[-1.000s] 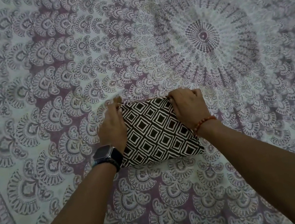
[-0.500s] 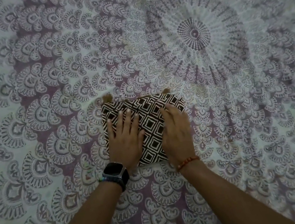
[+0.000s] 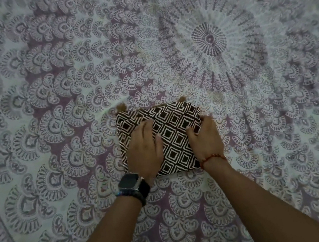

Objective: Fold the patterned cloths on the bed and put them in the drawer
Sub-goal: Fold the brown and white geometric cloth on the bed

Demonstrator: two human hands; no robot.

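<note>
Sliding off the folded cloth (image 3: 175, 137), right hand (image 3: 204, 138) now clamps its edge; left hand (image 3: 144, 146) stays flat.

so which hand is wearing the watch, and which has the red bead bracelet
The left hand, lying flat on the folded cloth, has the dark watch on its wrist. The right hand, at the cloth's right edge, wears the red bracelet.

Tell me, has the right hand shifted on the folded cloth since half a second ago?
Yes. The right hand slid rightward off the top of the diamond-patterned cloth to its right edge.
</note>
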